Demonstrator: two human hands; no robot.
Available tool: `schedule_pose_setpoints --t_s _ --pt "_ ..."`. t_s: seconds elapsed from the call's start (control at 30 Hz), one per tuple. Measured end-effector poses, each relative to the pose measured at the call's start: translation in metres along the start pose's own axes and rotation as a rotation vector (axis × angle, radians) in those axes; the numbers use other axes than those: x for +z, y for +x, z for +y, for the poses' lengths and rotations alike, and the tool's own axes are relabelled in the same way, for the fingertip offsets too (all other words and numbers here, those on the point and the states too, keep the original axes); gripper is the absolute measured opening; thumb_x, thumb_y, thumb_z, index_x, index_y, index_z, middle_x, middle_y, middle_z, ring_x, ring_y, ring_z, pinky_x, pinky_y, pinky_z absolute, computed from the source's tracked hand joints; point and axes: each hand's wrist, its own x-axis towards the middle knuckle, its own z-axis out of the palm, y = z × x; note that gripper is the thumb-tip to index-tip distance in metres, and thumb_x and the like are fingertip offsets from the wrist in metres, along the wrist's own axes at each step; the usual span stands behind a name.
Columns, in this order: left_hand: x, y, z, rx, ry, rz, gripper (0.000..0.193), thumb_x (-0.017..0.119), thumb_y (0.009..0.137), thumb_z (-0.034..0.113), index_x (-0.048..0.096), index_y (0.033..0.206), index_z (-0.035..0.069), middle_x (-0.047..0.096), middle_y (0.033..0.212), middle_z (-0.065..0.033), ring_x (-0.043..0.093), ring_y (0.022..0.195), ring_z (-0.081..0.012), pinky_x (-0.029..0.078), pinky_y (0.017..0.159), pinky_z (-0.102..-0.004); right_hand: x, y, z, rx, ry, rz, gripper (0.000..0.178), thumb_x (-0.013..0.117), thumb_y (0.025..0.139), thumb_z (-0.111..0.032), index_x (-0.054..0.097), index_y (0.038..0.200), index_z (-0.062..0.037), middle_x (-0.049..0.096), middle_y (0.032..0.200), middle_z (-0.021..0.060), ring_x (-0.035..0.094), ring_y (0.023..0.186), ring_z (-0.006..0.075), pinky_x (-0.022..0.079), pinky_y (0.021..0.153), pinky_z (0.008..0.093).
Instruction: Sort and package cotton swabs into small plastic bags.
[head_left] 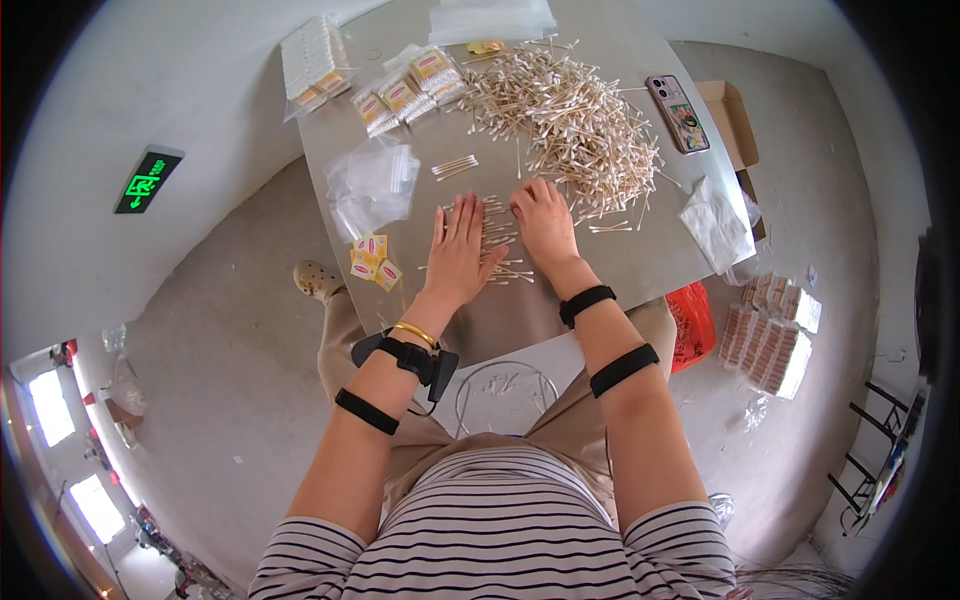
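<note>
Wooden cotton swabs (497, 238) lie in small batch between my hands on worktop (640, 262). Left hand (459, 250) flat, fingers spread, gripping nothing; right hand (543, 222) palm-down, loosely open. Few filled packets (410, 92) done; big loose pile (570, 115) and empty bags (370, 183) left, so early going, I judge.

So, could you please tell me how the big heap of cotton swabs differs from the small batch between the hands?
The big heap of swabs is far larger, tangled and lying every way, untouched at the table's far side. The small batch is few, roughly lined up, and pressed between the left hand and right hand. Both are pale-stemmed swabs on the grey table.
</note>
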Motion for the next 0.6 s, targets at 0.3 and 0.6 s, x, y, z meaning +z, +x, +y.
schedule_pose_setpoints --t_s 0.3,0.6 --pt "0.000 -0.002 0.000 -0.001 -0.130 0.013 0.086 0.037 0.100 0.061 0.024 0.153 -0.006 0.023 0.162 -0.0232 0.017 0.152 -0.0354 0.007 0.124 -0.0511 -0.004 0.020 -0.010 -0.014 0.055 0.115 0.003 0.063 0.083 -0.009 0.063 0.086 -0.0101 0.057 0.095 0.0068 0.057 0.098 0.0275 0.048 0.085 0.0400" --pt "0.002 -0.008 0.006 -0.053 -0.045 0.028 0.088 0.038 0.098 0.063 0.025 0.153 -0.006 0.023 0.162 -0.0232 0.019 0.152 -0.0347 0.007 0.123 -0.0530 0.022 0.045 -0.015 -0.185 0.001 -0.004 0.004 0.064 0.084 -0.008 0.067 0.086 -0.0103 0.060 0.093 0.0061 0.058 0.094 0.0275 0.049 0.086 0.0396"
